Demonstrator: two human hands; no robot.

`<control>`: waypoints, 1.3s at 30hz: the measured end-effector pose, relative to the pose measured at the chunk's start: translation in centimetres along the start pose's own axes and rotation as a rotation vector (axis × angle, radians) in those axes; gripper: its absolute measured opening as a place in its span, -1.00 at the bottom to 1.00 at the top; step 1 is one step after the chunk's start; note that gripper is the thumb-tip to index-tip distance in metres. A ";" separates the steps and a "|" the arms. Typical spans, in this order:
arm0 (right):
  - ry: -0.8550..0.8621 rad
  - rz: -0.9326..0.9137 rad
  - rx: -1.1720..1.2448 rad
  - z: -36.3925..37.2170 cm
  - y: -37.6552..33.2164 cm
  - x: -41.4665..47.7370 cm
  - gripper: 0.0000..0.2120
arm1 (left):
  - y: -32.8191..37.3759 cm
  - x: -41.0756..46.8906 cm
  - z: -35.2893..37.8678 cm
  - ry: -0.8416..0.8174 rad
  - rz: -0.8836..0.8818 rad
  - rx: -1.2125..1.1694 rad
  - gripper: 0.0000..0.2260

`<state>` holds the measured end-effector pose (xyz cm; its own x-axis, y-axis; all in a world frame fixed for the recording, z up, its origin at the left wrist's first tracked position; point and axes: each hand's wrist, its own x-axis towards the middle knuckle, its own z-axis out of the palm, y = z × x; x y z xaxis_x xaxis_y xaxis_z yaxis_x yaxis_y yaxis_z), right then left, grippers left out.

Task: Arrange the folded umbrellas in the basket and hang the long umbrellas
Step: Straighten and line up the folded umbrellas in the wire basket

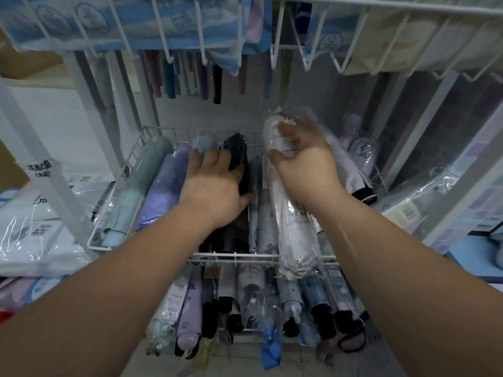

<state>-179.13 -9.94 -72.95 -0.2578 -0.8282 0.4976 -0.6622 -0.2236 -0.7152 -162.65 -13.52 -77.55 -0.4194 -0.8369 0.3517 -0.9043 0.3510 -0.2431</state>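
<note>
The right grip (302,164) is curled round the white umbrella (294,229) in clear wrap and holds it over the right side of the wire basket (94,242), with its lower end past the front rim. The left grip (215,183) lies spread and flat on the black umbrella (236,151) in the middle of the basket, near the purple umbrella (163,186).

Wrapped white packs (32,235), perhaps bags, labelled post (54,183)

Folded umbrellas (163,186) side by side in basket (234,257); long umbrellas (168,77) hang behind, above.
</note>
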 end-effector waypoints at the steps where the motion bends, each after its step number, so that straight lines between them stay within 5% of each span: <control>1: -0.005 0.003 -0.002 0.0 0.1 -0.1 -0.54 | -0.7 0.0 0.2 -0.027 0.017 -0.027 -0.35; 5: -0.010 0.016 -0.008 0.0 -0.1 -0.2 -0.54 | -2.6 -0.4 0.8 -0.212 -0.002 -0.101 -0.21; 9: -0.017 0.022 -0.040 0.2 -0.5 -0.4 -0.53 | -2.5 -0.9 0.4 -0.213 0.036 -0.080 -0.02; 22: -0.032 0.001 -0.111 2.1 -2.2 -0.7 -0.52 | -4.6 -0.6 0.5 -0.249 0.083 -0.151 -0.36; 28: -0.146 0.068 -0.196 6.3 -3.2 1.2 -0.56 | -5.3 -2.0 0.7 -0.200 -0.040 -0.158 -0.37; 32: -0.139 0.168 -0.279 7.6 -3.1 2.3 -0.63 | -5.6 -2.7 0.7 -0.073 -0.078 -0.386 -0.44; 36: -0.176 0.062 -0.307 6.5 -2.9 0.8 -0.65 | -4.6 -3.4 0.3 -0.046 0.055 -0.722 -0.21; 39: -0.318 -0.107 -0.283 3.4 -2.4 -2.5 -0.61 | -3.2 -3.6 0.5 -0.159 0.097 -0.561 -0.18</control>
<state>-174.48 -9.11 -74.18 0.0229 -0.9348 0.3544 -0.8514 -0.2040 -0.4832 -158.20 -11.86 -78.50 -0.5243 -0.8273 0.2016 -0.7847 0.5614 0.2628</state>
